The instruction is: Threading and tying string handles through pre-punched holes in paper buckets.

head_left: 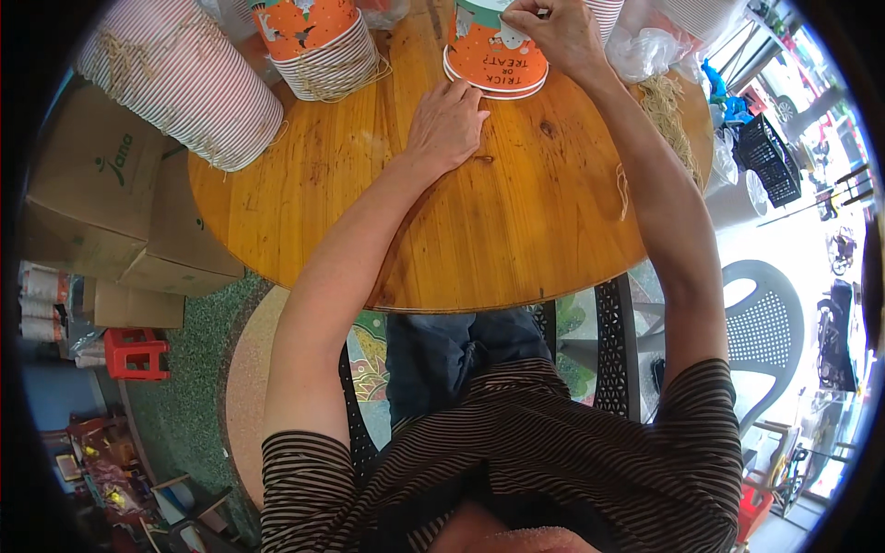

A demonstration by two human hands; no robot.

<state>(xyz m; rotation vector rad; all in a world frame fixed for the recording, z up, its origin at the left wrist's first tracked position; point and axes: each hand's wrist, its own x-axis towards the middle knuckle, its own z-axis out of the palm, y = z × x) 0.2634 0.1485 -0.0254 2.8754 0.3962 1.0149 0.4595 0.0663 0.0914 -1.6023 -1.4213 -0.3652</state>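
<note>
An orange paper bucket (489, 58) with Halloween pictures and a teal-green band stands rim down at the far side of the round wooden table (516, 203). At least two white rims show at its base. My left hand (447, 124) lies on the table, fingers reaching to the near left of those rims, thumb apart. Up at the bucket's top, my right hand (560, 35) has its thumb and forefinger pinched together. What sits between these fingertips is too small to make out. The picture's upper edge cuts off the bucket's top.
A nested stack of orange buckets (318, 46) stands at the far left, strings hanging from it. Beside it leans a long stack of white cups (184, 83). Loose tan strings (668, 120) lie at the table's right edge near clear plastic bags (645, 46). Cardboard boxes (101, 175) stand left.
</note>
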